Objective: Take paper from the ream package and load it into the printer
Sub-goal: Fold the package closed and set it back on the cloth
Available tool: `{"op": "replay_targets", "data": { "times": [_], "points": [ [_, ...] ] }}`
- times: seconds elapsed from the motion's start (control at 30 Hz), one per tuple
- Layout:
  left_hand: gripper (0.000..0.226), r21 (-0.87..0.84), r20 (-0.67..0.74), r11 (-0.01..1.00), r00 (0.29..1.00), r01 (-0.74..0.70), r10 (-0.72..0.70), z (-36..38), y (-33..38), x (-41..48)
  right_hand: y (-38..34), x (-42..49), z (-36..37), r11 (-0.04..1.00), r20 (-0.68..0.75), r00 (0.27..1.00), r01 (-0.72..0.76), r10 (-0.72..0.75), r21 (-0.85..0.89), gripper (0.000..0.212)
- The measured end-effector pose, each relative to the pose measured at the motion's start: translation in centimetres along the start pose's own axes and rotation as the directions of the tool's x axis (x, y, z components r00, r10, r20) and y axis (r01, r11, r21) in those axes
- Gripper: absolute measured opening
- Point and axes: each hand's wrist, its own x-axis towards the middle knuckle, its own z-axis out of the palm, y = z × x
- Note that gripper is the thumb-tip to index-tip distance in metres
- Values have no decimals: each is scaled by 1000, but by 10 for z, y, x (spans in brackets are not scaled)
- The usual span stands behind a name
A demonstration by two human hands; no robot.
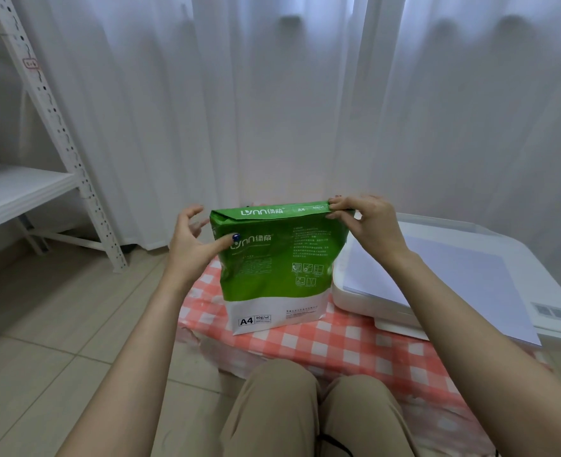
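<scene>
Closest in, your knees in tan trousers are tucked against the near edge of a low table, and a red-and-white checked cloth covers the whole top. On that cloth the paper pack stands upright, green above and white at the foot, "A4" printed low on the face turned to you.

Your left hand is at the pack's left side. The thumb tip touches the green face, and the fingers are spread and loosely bent, gripping nothing. Your right hand is up at the top right corner, with fingers and thumb pinching the folded top edge.

Just to the right of the pack, the white printer sits on the same cloth. White paper lies flat on its lid, the near corner poking out past the printer's edge.

To your left there's pale tiled floor. Further back stands a white metal shelf rack with punched uprights. White curtains hang across the whole back, and light glows through them.
</scene>
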Motion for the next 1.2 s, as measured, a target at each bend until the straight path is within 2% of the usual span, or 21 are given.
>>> {"op": "replay_targets", "data": {
  "times": [0.07, 0.13, 0.23, 0.33, 0.4, 0.47, 0.53, 0.63, 0.73, 0.83, 0.93, 1.03, 1.13, 1.2],
  "points": [
    [65, -75, 126, 994, 989, 85, -75, 4, -5, 0, -4, 0, 3, 996, -23, 998, -57, 59, 68, 15],
    [41, -162, 154, 980, 984, 113, -88, 12, -8, -2, -9, -1, 8, 986, -61, 989, -130, 137, 109, 18],
    [30, -257, 41, 959, 993, 118, -111, 22, -8, -1, -20, -6, 18, 958, -88, 959, -260, 271, 120, 30],
    [27, -316, -33, 943, 992, 108, -124, 30, -6, -1, -41, -15, 34, 875, -123, 867, -472, 483, 111, 63],
    [28, -340, -93, 935, 987, 96, -135, 34, -5, -2, -63, -24, 47, 820, -82, 818, -558, 570, 127, 77],
    [29, -342, -161, 936, 976, 85, -147, 38, -3, -3, -84, -38, 61, 823, 41, 832, -553, 553, 133, 86],
    [28, -357, -241, 929, 952, 95, -190, 44, 1, -1, -101, -55, 72, 860, 213, 857, -498, 468, 111, 90],
    [28, -323, -376, 933, 884, 156, -278, 49, 18, 4, -120, -74, 85, 903, 451, 819, -425, 355, 61, 95],
    [31, -264, -451, 944, 840, 197, -301, 53, 41, 4, -132, -72, 91, 883, 520, 780, -459, 347, 100, 99],
    [31, -160, -488, 966, 834, 204, -257, 56, 57, 3, -146, -61, 95, 877, 458, 803, -471, 381, 96, 87],
    [33, -75, -476, 977, 854, 199, -210, 61, 60, 5, -154, -50, 93, 838, 390, 798, -535, 459, 110, 71],
    [39, 15, -412, 984, 898, 176, -154, 66, 63, 8, -155, -43, 91, 801, 343, 788, -582, 511, 144, 69],
    [37, 97, -248, 993, 968, 71, -44, 64, 68, 12, -149, -38, 94, 799, 260, 803, -582, 535, 151, 70],
    [35, 48, -71, 999, 997, 7, -3, 56, 67, 12, -141, -35, 95, 784, 208, 809, -586, 550, 206, 69]
  ]
}}
